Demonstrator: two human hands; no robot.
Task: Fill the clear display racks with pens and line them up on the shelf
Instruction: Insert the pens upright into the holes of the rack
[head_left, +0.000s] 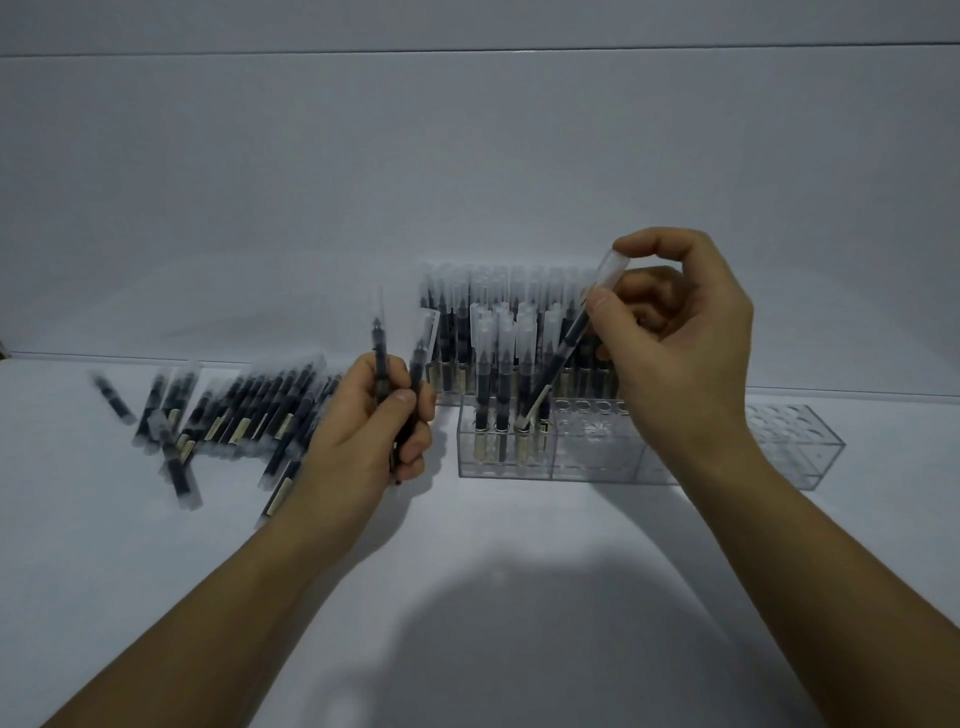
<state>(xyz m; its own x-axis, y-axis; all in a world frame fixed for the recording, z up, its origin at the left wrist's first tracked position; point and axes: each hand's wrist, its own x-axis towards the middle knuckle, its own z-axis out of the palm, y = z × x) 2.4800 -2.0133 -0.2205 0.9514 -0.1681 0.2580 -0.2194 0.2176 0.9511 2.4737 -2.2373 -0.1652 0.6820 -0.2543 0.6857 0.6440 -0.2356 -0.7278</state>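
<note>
Pens (381, 364): left hand (363, 426) grips 2, right hand (675, 332) pinches 1 at rack (597, 465).

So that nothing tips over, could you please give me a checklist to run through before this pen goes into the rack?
1. Grip: the right hand pinches the tilted pen near its cap: ok.
2. Pen upright for insertion: it leans, cap to the right: not ok.
3. Pen's lower end inside a free hole of the front rack: cannot tell.
4. Free holes left in that rack: ok.
5. The left hand holds spare pens ready: ok.
</note>
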